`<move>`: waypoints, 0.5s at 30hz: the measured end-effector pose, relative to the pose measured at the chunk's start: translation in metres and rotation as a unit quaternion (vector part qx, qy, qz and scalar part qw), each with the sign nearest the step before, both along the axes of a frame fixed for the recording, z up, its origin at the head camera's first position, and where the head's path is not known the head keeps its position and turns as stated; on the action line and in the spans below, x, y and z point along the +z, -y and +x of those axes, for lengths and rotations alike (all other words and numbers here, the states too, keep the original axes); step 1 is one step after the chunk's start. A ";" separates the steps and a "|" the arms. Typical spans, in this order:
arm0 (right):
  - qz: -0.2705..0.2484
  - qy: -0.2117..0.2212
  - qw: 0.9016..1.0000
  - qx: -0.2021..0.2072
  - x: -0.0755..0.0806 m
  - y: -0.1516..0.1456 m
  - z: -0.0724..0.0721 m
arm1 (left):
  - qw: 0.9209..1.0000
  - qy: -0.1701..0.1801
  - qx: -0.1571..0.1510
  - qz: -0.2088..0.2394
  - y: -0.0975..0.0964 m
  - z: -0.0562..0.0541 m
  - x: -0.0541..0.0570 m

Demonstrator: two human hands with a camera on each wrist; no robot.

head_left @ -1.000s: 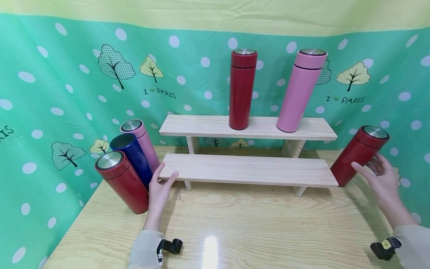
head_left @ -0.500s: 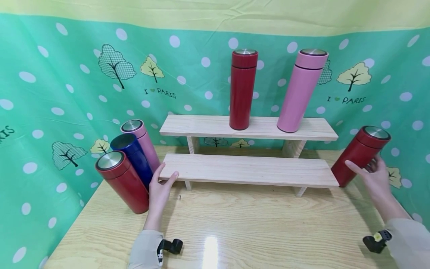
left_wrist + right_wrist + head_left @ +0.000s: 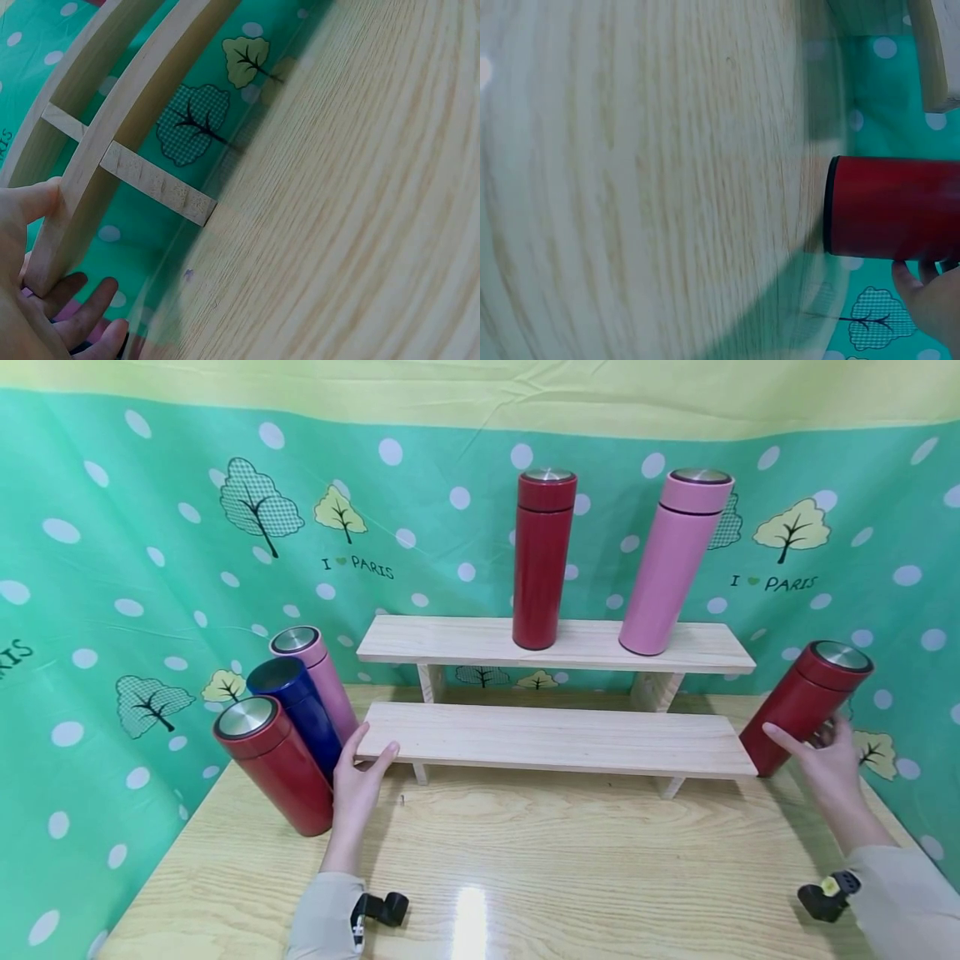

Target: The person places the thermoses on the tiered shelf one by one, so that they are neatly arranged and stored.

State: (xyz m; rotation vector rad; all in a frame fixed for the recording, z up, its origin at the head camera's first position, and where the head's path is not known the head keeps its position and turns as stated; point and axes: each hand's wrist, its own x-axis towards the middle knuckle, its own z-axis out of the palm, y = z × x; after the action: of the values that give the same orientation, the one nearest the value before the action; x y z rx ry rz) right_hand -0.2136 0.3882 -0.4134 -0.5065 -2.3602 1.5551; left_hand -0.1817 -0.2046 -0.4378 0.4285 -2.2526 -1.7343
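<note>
My left hand [image 3: 356, 789] holds the left front corner of the lower wooden shelf [image 3: 555, 742], its thumb [image 3: 39, 201] against the front edge and other fingers [image 3: 94, 307] hanging below the board. My right hand [image 3: 828, 777] is at a red thermos bottle [image 3: 802, 706] just off the shelf's right end. Its thumb lies across the near side, and its fingers curve behind. In the right wrist view, those fingers meet the side of the red thermos bottle [image 3: 896, 208] and their tips are hidden. The bottle has a dark base and a steel-topped lid.
A red bottle [image 3: 542, 568] and a pink bottle [image 3: 671, 568] stand on the upper shelf [image 3: 450, 639]. Left of the shelves, close to my left hand, are a red bottle [image 3: 281, 768], a blue bottle [image 3: 303, 714] and a pink bottle [image 3: 326, 681]. A printed curtain [image 3: 420, 510] hangs behind.
My right hand has shifted left and slightly closer around the red thermos bottle, its thumb reaching further over it. The bottle, shelves and my left hand have stayed in place.
</note>
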 end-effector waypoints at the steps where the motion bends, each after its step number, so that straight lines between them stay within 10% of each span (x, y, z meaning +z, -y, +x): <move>1: 0.001 0.001 1.000 0.000 0.000 0.000 0.000 | 1.000 -0.001 0.001 -0.001 0.000 0.000 0.000; 15: 0.005 0.014 1.000 -0.001 0.001 0.000 -0.001 | 1.000 0.005 0.000 -0.004 0.000 0.000 0.000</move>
State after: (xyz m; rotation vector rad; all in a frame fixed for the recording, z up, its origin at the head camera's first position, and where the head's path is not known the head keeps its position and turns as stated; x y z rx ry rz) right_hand -0.2142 0.3878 -0.4121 -0.5310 -2.3859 1.5436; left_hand -0.1814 -0.2044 -0.4375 0.4382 -2.2654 -1.7265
